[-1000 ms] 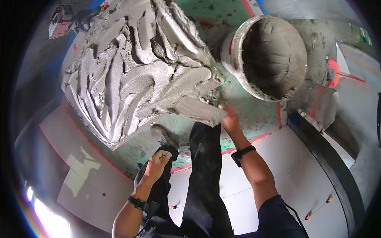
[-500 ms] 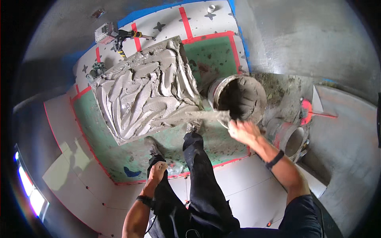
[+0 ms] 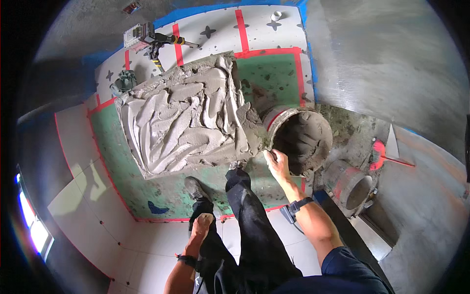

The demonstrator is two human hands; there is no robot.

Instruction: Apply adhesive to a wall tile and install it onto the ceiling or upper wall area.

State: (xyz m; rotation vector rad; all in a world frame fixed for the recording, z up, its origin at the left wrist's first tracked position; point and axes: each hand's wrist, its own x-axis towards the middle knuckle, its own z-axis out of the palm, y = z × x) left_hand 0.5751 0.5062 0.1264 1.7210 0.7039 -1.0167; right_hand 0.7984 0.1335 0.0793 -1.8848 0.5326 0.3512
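Mortar (image 3: 171, 127) lies spread at left; left hand (image 3: 202, 226), grip curled together, sits at left leg (image 3: 197, 209), seemingly for support; trowel (image 3: 252, 128), at the mortar's right edge, is clamped in right hand's (image 3: 277, 166) grip; bucket (image 3: 306, 137) stands just beside, probably for short reach.

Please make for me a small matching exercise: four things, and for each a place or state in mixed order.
Things
1. left hand
2. right hand
3. large bucket
4. dark blue scrap

Places or states
A. on the green floor, left of both shoes
B. holding the grey-smeared trowel
C. round, grey-coated inside
D. by the left trouser leg

Pairs: 1-D, 2-B, 3-C, 4-A
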